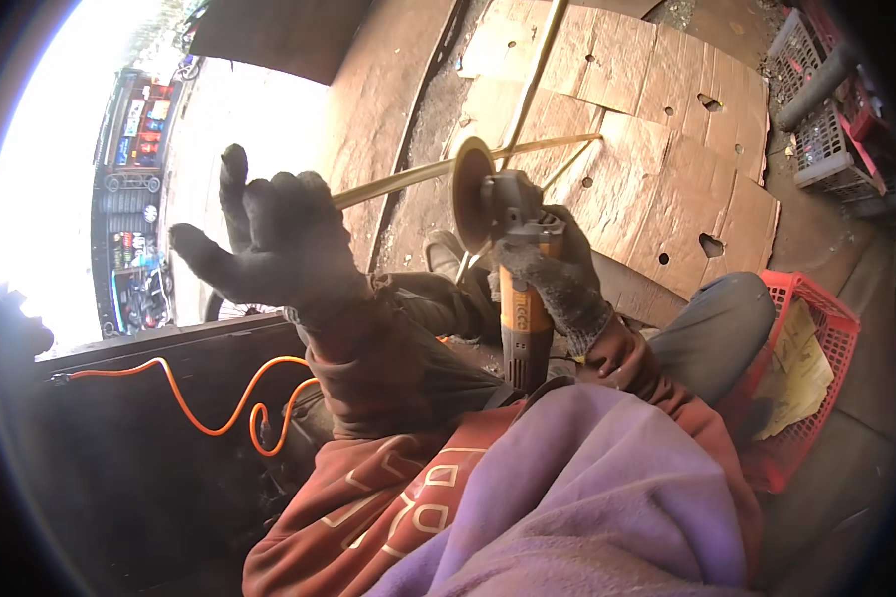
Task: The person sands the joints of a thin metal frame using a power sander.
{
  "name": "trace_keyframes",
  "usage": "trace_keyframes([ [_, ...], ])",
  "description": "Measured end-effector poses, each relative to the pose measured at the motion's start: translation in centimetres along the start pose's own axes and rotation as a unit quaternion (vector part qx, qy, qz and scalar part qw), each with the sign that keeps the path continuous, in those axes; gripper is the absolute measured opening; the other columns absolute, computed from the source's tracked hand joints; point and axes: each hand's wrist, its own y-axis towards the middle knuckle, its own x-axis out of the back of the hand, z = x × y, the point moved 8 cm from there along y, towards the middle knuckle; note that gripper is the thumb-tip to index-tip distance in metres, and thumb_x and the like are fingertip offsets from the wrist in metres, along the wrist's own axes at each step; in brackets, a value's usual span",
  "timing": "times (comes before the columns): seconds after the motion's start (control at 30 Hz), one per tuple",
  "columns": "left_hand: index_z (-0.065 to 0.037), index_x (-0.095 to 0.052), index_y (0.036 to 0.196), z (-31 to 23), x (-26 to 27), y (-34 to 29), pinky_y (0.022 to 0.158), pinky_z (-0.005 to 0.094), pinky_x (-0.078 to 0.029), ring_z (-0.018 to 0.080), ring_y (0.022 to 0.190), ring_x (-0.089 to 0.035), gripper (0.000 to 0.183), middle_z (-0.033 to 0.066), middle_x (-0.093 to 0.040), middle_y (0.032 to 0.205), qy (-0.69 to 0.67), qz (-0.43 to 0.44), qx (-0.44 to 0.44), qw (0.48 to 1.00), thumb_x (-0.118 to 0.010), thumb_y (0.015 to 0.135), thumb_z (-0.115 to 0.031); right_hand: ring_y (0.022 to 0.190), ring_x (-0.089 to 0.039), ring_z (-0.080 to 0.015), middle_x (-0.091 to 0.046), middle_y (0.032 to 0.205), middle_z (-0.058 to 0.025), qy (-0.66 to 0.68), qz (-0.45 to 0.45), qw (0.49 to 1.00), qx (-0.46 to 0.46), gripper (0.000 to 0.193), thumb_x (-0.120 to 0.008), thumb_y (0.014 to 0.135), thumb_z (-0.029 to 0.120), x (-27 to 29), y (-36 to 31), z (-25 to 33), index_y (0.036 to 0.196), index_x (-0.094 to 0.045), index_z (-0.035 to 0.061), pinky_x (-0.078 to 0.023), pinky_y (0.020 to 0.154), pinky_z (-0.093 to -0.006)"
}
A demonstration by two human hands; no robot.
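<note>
My right hand (558, 279), in a dark grey glove, is wrapped round the body of a yellow and black angle grinder (524, 308). The grinder stands nearly upright in the view, its round disc (473, 194) on the left of its head. A metal frame of thin bars (403, 181) lies beyond the disc; where disc and bars overlap, I cannot tell whether they touch. My left hand (279, 239), gloved too, is raised at the left with thumb and a finger spread, holding nothing visible. One bar runs up to its edge; contact there is unclear.
Flattened cardboard (657, 149) with holes covers the floor ahead. A red plastic crate (801, 378) with yellowish paper stands at my right, and more crates (826, 129) are at the far right. An orange cord (204, 428) curls over a dark surface at the left.
</note>
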Motion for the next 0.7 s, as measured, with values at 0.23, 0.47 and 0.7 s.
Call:
trace_keyframes([
  [0.23,0.011,-0.05,0.131,-0.4,-2.4,1.2,0.052,0.0283,-0.031,0.0088,0.047,-0.028,0.082,-0.0063,-0.031,0.053,-0.076,0.288,0.041,0.954,-0.039,0.096,-0.062,0.08,-0.068,-0.0206,-0.067,0.101,-0.0134,0.143,0.055,0.967,-0.203,0.032,-0.069,0.089,0.015,-3.2,1.4,-2.3,0.117,-0.059,0.0057,-0.056,0.066,-0.0306],
  [0.47,0.006,-0.058,0.12,-0.8,3.5,-0.7,0.07,0.0421,-0.055,0.0199,0.062,-0.057,0.079,0.0016,-0.051,0.061,0.145,-0.1,-0.04,0.984,-0.038,0.094,-0.065,0.077,-0.066,-0.0173,-0.065,0.09,-0.0074,-0.06,-0.011,0.991,-0.115,0.041,-0.079,0.08,0.012,-3.1,1.3,0.5,0.111,-0.053,0.0056,-0.057,0.064,-0.0295],
  [0.7,-0.002,-0.06,0.123,-1.7,5.0,-1.7,0.074,0.0504,-0.052,0.027,0.072,-0.06,0.09,0.0051,-0.058,0.075,-0.037,-0.12,-0.056,0.991,-0.04,0.083,-0.08,0.09,-0.067,-0.0199,-0.063,0.111,-0.0127,-0.006,0.029,0.996,-0.078,0.051,-0.077,0.077,-0.001,-6.4,0.5,-0.1,0.121,-0.051,0.0075,-0.06,0.072,-0.0326],
])
